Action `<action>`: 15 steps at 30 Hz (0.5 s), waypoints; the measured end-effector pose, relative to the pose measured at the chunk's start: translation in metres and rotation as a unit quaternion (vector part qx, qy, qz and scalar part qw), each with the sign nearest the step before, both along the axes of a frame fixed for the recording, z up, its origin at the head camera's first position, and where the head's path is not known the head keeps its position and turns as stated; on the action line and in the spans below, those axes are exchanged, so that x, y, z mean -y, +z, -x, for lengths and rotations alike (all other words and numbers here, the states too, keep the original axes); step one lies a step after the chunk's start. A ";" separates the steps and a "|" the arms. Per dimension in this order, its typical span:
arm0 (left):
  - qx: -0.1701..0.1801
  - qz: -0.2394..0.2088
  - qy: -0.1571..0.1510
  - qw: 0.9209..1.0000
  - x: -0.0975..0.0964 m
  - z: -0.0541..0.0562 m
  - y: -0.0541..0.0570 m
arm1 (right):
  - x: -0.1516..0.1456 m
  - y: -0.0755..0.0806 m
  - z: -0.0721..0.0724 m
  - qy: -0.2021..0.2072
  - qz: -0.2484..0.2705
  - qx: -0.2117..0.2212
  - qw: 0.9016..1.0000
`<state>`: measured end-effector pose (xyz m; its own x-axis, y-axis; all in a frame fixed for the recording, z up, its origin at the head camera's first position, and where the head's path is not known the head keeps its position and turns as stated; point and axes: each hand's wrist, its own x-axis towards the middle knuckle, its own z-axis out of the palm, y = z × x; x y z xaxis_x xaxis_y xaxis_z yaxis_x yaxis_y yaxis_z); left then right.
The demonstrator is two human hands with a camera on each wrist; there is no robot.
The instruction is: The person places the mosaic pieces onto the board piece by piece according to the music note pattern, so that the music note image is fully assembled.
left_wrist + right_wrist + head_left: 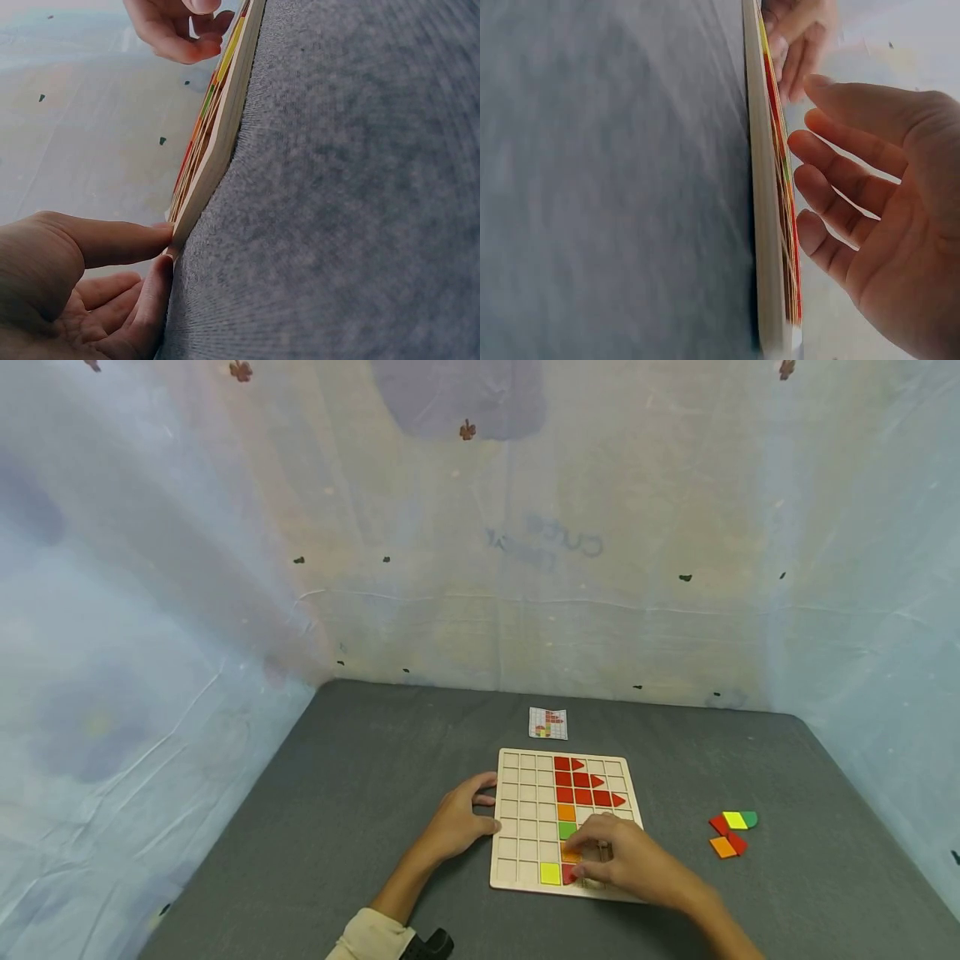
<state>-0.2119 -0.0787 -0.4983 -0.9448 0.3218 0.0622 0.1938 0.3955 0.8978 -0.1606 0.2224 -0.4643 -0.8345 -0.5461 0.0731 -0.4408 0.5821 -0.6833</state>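
A square wooden grid board (519, 810) lies on the grey-covered table. My left hand (459, 818) is at its left edge; thumb and forefinger pinch the rim in the left wrist view. Over the lower right part hovers my right hand (630, 860), fingers loosely bent and apart, nothing between them. Near its thumb sits a red piece (568, 874), partly covered, beside a yellow square (551, 873). Above these are a green square (567, 831) and an orange square (566, 812). Red squares and pointed pieces (582, 780) fill parts of the upper rows. My right hand hides several cells.
Behind the board lies a small pattern card (548, 723) with a coloured grid. To the right is a loose group of pieces: a yellow one (734, 820), a green rounded one (749, 819), an orange one (723, 847) and red ones (737, 843). Patterned sheeting (525, 635) surrounds the table.
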 end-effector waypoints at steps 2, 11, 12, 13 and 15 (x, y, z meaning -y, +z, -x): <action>-0.001 0.001 0.000 1.000 0.000 0.000 0.000 | -0.007 0.001 0.001 -0.009 0.010 0.009 1.000; 0.000 0.002 0.001 1.000 0.000 0.000 0.001 | -0.047 0.011 0.008 -0.089 0.013 0.000 0.996; 0.000 0.002 0.001 1.000 0.000 0.000 0.000 | -0.051 0.012 0.008 -0.098 0.014 -0.006 0.995; 0.001 0.002 0.001 1.000 0.000 0.000 0.000 | -0.056 0.012 0.008 -0.107 0.016 -0.012 0.994; 0.001 0.002 0.002 1.000 0.000 0.000 0.000 | -0.065 0.013 0.009 -0.127 0.020 -0.015 0.992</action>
<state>-0.2121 -0.0785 -0.4982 -0.9462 0.3182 0.0593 0.1905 0.3995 0.8967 -0.1697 0.2876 -0.4514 -0.9422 -0.3141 0.1167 -0.3029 0.6494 -0.6975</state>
